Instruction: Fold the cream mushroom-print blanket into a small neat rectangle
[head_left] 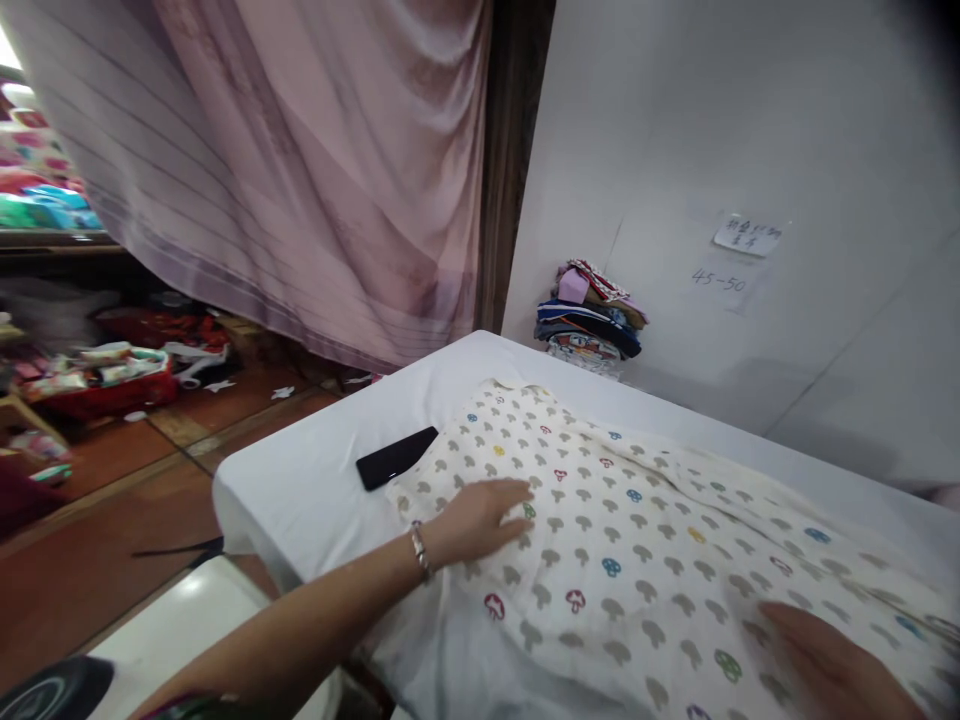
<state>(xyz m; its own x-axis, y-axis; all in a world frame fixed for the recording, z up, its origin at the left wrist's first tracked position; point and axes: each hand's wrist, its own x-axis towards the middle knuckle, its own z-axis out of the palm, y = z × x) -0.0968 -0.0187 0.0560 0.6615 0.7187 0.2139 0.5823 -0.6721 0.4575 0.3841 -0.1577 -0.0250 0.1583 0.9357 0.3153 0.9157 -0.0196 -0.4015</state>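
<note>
A white cloth (600, 540) printed with grey mushrooms and a few coloured ones lies spread over a white-covered table (300, 500). My left hand (480, 520) rests on its left part, fingers stretched out and thumb apart, with a bracelet on the wrist. At the lower right, my right hand (832, 660) is over the same cloth; it is blurred, but its fingers look extended and flat. A black phone (396, 458) lies at the cloth's left edge, close to my left hand. Creases run along the cloth's far side.
Folded clothes (589, 315) are stacked against the white wall (675, 120) behind the table. A pink curtain (337, 180) hangs at the back left. On the tiled floor sits a red box (112, 390) of small items. A white stool-like surface (180, 620) stands at lower left.
</note>
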